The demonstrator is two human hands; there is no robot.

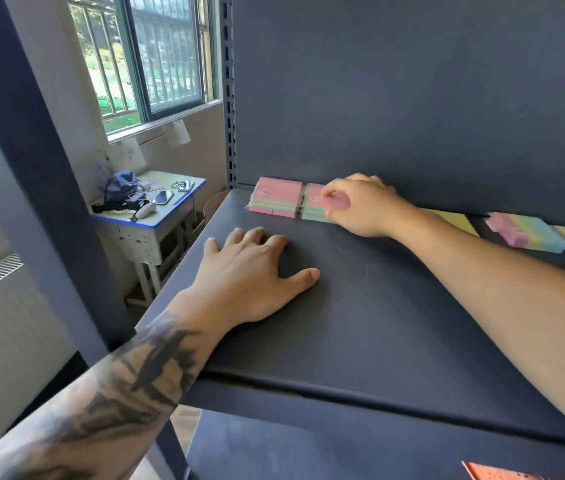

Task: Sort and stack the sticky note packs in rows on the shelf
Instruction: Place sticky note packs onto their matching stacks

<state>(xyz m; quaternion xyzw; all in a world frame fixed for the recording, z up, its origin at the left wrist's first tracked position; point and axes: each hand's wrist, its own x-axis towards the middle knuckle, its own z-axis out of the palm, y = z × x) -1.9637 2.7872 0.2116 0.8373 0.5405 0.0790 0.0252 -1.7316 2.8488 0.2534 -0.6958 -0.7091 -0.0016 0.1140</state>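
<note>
Two pastel sticky note packs lie side by side at the back left of the dark shelf (pixel 360 306). The left pack (pixel 276 199) has a pink top and lies free. My right hand (pixel 360 206) grips the second pack (pixel 313 204), fingers curled over its top and thumb at its front edge. My left hand (pixel 257 275) rests flat on the shelf surface in front of the packs, holding nothing. More packs (pixel 534 233) lie loosely at the back right, past my right forearm, with a yellow pack (pixel 454 220) partly hidden behind it.
The shelf's back panel (pixel 412 98) rises right behind the packs, and an upright post (pixel 229 91) stands at its left. A small desk (pixel 156 216) with a bag and phones stands left of the shelf. An orange item (pixel 489 472) shows on the lower shelf.
</note>
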